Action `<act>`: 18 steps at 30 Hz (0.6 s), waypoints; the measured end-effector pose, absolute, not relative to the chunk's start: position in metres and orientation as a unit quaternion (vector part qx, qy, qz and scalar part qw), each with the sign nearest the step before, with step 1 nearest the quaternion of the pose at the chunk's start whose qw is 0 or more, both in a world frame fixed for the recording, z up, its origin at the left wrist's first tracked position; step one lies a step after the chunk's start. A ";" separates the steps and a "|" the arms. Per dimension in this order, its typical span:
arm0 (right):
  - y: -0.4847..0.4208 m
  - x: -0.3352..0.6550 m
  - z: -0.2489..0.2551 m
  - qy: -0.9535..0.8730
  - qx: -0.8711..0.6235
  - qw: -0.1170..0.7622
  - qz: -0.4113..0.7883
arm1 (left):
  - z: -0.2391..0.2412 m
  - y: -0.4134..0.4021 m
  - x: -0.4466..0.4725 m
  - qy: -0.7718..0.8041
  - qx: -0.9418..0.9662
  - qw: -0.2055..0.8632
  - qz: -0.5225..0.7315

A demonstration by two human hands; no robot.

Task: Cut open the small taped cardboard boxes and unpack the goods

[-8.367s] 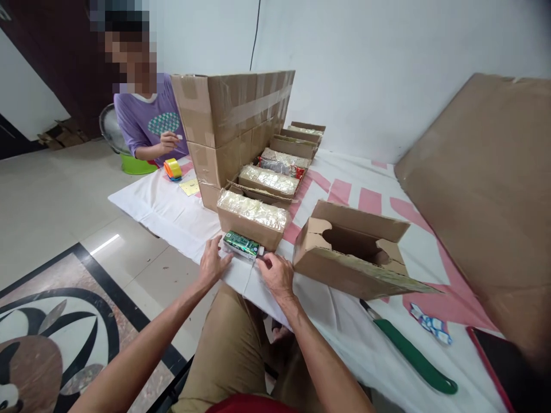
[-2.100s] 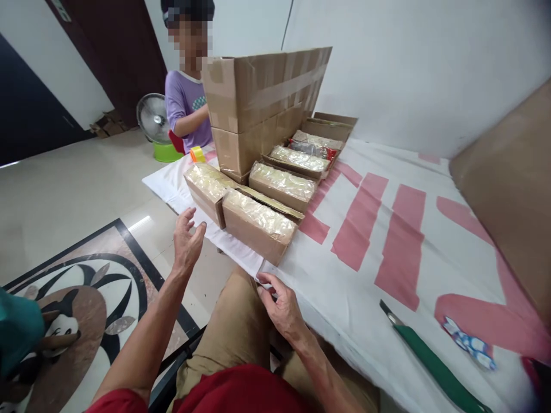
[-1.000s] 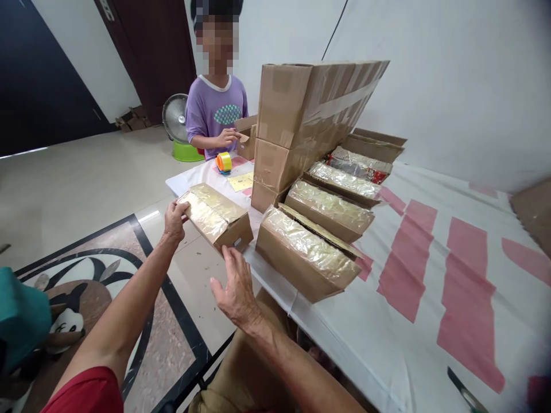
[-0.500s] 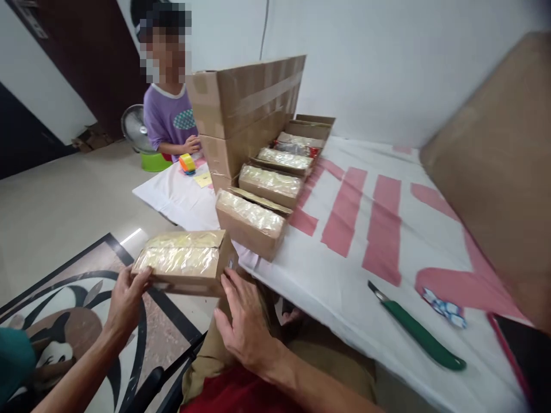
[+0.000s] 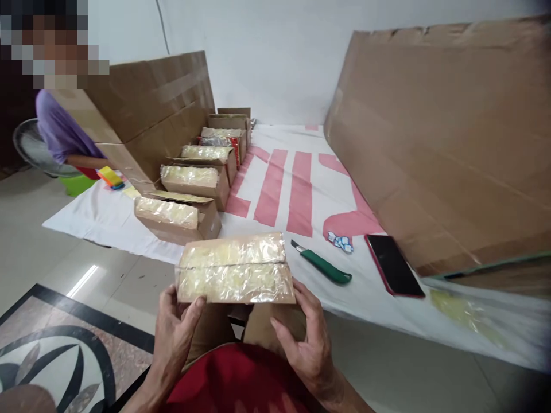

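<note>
I hold a small cardboard box with a shiny clear-film top in front of my lap, off the table edge. My left hand grips its lower left corner, thumb on the top face. My right hand is closed round its lower right end from below. The box is level, its long side running left to right.
A row of similar film-topped boxes runs along a stack of taped cartons on the white and pink cloth. A green utility knife, a phone and a large cardboard sheet lie right. Another person stands far left.
I have taken one film-topped box from the near end of the row, turned it and brought it over my lap with both hands. My view has swung to the right.
</note>
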State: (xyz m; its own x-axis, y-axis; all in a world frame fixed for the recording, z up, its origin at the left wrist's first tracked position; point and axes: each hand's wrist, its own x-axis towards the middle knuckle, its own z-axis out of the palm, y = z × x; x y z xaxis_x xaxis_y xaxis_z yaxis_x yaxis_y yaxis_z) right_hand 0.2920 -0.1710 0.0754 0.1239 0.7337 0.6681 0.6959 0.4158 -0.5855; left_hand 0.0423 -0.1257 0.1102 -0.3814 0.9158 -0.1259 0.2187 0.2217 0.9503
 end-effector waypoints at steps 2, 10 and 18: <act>-0.169 0.302 0.065 -0.646 -0.553 0.527 0.007 | 0.111 -0.102 0.060 0.658 0.459 0.357 0.479; -0.150 0.327 0.032 -0.616 -0.559 0.554 0.032 | 0.097 -0.031 0.100 0.623 0.526 0.334 0.473; -0.125 0.373 0.031 -0.525 -0.578 0.601 0.173 | 0.113 -0.031 0.108 0.690 0.511 0.288 0.425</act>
State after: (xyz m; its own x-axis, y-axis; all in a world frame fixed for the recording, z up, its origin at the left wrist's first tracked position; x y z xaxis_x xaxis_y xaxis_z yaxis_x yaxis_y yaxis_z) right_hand 0.3727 -0.1255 0.0307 0.3898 0.8139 0.4309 0.3993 0.2723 -0.8755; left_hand 0.1084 -0.0310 0.1126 -0.3122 0.9493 0.0363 0.4596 0.1175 0.8803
